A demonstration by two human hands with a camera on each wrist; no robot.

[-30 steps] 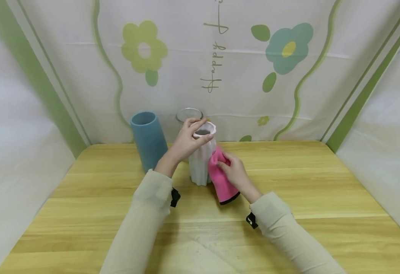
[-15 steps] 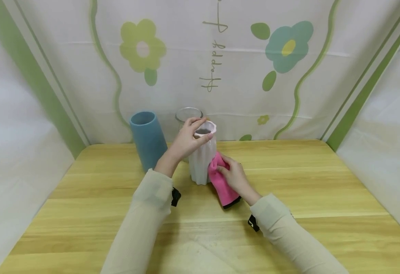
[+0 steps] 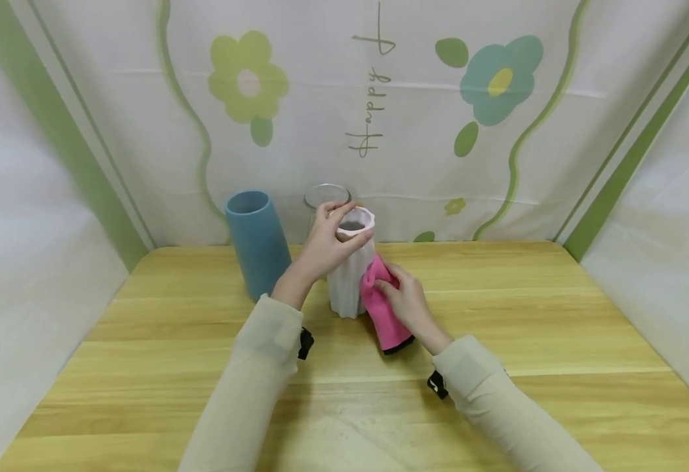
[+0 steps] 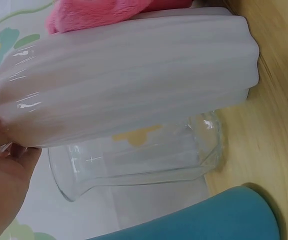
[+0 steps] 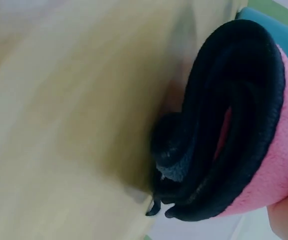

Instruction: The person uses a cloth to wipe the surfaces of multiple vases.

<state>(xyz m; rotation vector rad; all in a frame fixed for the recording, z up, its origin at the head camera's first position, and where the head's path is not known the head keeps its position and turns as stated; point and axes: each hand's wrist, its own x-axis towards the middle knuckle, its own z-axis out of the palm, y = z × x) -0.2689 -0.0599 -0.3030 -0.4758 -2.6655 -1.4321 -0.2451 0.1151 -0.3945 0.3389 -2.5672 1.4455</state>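
A white fluted vase stands upright on the wooden table. My left hand grips it around the rim, thumb on the near side and fingers on the far side; the left wrist view shows the vase's glossy side stretching away from the hand. In my right hand is a folded pink cloth with a dark edge, pinched between thumb and fingers and laid against the vase's right side. The right wrist view is filled with the cloth's black border in loose folds, most of the hand being out of frame.
Left of the white vase stands a tall blue vase. Behind it is a clear glass vase, mostly hidden in the head view. A patterned curtain hangs at the table's back edge.
The pink cloth has slid down slightly and back up along the vase's right side with my right hand. My left hand keeps its grip on the rim.
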